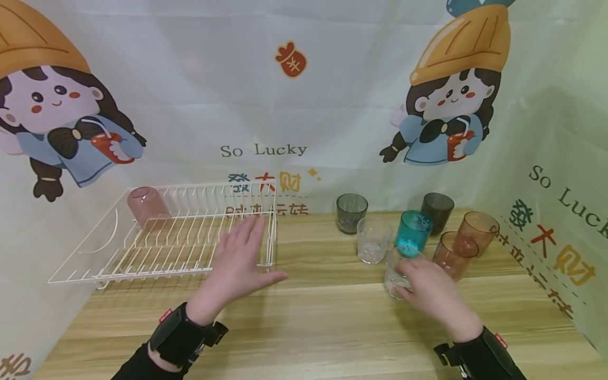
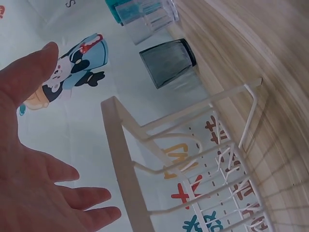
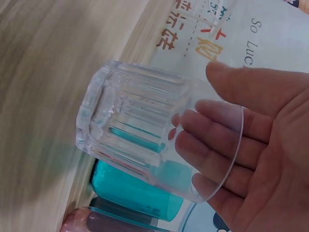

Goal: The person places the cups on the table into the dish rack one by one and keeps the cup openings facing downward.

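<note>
My right hand (image 1: 434,295) grips a clear glass (image 1: 393,274) near its rim. In the right wrist view, the thumb lies on one side of this glass (image 3: 137,108) and the bent fingers show through its wall. My left hand (image 1: 233,266) is spread with straight fingers by the right end of a white wire dish rack (image 1: 190,227) and holds nothing. A pink glass (image 1: 147,206) sits tilted in the rack's left part. Just behind the gripped glass stand a second clear glass (image 1: 372,243) and a teal glass (image 1: 413,232).
A grey glass (image 1: 352,214) stands near the back cloth, right of the rack. Further right are a dark glass (image 1: 437,211) and two amber glasses, one nearer (image 1: 453,258) and one behind (image 1: 478,232). Printed cloth (image 1: 332,105) hangs behind the wooden table (image 1: 304,327).
</note>
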Tool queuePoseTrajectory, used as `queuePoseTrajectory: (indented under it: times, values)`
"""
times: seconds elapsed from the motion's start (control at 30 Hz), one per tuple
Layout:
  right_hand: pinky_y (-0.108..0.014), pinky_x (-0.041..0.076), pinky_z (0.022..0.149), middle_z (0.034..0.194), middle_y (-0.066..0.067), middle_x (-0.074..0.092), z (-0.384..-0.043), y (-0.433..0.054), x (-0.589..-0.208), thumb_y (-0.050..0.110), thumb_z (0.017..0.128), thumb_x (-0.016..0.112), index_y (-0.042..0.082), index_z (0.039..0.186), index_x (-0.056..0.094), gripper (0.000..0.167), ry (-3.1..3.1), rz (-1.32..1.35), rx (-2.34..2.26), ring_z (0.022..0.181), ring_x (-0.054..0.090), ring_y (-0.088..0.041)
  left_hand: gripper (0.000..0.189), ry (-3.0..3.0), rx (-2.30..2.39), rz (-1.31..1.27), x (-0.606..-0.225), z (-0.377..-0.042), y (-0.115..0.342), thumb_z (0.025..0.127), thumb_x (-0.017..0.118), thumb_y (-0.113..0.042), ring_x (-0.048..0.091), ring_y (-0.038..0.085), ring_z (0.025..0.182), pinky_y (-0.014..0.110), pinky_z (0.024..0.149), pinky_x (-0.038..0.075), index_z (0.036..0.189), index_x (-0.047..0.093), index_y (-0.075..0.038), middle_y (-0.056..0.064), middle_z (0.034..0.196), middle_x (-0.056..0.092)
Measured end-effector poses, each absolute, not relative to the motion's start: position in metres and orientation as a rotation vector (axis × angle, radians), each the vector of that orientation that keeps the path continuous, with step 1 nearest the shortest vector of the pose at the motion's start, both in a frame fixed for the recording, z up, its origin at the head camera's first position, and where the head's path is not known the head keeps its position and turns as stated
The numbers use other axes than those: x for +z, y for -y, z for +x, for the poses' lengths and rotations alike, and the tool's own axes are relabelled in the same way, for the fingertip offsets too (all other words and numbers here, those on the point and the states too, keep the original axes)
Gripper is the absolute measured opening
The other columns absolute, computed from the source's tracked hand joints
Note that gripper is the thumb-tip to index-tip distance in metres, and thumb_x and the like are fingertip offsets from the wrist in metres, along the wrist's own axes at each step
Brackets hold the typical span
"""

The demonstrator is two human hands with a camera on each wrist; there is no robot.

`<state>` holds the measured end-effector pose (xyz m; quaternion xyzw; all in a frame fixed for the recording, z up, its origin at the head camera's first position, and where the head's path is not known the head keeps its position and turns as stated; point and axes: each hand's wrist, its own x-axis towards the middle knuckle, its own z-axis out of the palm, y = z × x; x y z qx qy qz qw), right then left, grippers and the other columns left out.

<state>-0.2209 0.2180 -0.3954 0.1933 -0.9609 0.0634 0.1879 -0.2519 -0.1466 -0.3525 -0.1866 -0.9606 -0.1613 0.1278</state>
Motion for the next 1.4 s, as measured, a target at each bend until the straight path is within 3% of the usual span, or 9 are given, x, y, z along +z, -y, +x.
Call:
queuePoseTrajectory:
  times: [0.17,0.27,0.5,0.7,1.0,1.2,1.4]
  values:
    - [-0.037,0.052,0.069,0.078,0.000,0.066,-0.221,-0.216,-0.398,0.014,0.073,0.078,0.012,0.084,0.065,0.017,2.664,0.557,0.158,0.076,0.062,-0.021,0.122,2.779,-0.495,-0.566,-0.353,-0.250,0.144,0.064,0.077,-0.061,0.016,0.041,0.144,0.066,0.115,0.008,0.153,0.012,-0.008,0.020,0.157,0.017]
    - [-0.036,0.051,0.066,0.073,0.002,0.064,-0.221,-0.216,-0.399,0.008,0.074,0.075,0.014,0.078,0.063,0.014,2.632,0.559,0.156,0.072,0.061,-0.020,0.122,2.769,-0.511,-0.565,-0.354,-0.250,0.142,0.064,0.077,-0.061,0.017,0.040,0.144,0.065,0.115,0.009,0.153,0.011,-0.010,0.019,0.157,0.019]
    - [-0.038,0.052,0.069,0.076,0.001,0.069,-0.220,-0.217,-0.402,0.010,0.075,0.076,0.014,0.081,0.065,0.012,2.619,0.535,0.158,0.073,0.064,-0.022,0.123,2.703,-0.588,-0.639,-0.357,-0.249,0.138,0.063,0.079,-0.058,0.021,0.038,0.143,0.062,0.116,0.014,0.153,0.011,-0.008,0.018,0.156,0.021]
    - [-0.038,0.051,0.067,0.074,0.003,0.068,-0.219,-0.218,-0.403,0.010,0.075,0.076,0.016,0.077,0.063,0.014,2.619,0.514,0.173,0.073,0.063,-0.022,0.122,2.696,-0.602,-0.658,-0.356,-0.246,0.133,0.064,0.078,-0.058,0.020,0.036,0.144,0.059,0.118,0.012,0.153,0.013,-0.006,0.017,0.158,0.019]
    - [-0.042,0.055,0.074,0.091,-0.005,0.074,-0.216,-0.220,-0.401,0.008,0.074,0.076,0.012,0.088,0.070,0.016,2.607,0.472,0.223,0.081,0.069,-0.026,0.122,2.694,-0.647,-0.672,-0.355,-0.247,0.127,0.065,0.077,-0.059,0.016,0.034,0.146,0.056,0.119,0.011,0.153,0.009,-0.009,0.015,0.159,0.016]
    - [-0.040,0.054,0.068,0.084,-0.002,0.073,-0.213,-0.220,-0.399,0.008,0.074,0.077,0.012,0.085,0.069,0.015,2.602,0.475,0.230,0.075,0.068,-0.023,0.121,2.691,-0.702,-0.683,-0.354,-0.247,0.125,0.067,0.077,-0.058,0.014,0.034,0.147,0.054,0.120,0.009,0.153,0.010,-0.006,0.016,0.159,0.015]
    - [-0.040,0.055,0.071,0.085,-0.001,0.073,-0.209,-0.216,-0.394,0.008,0.075,0.076,0.014,0.086,0.069,0.014,2.600,0.487,0.263,0.076,0.068,-0.022,0.122,2.677,-0.734,-0.678,-0.353,-0.247,0.121,0.066,0.078,-0.057,0.015,0.032,0.147,0.054,0.120,0.009,0.153,0.008,-0.009,0.014,0.159,0.016]
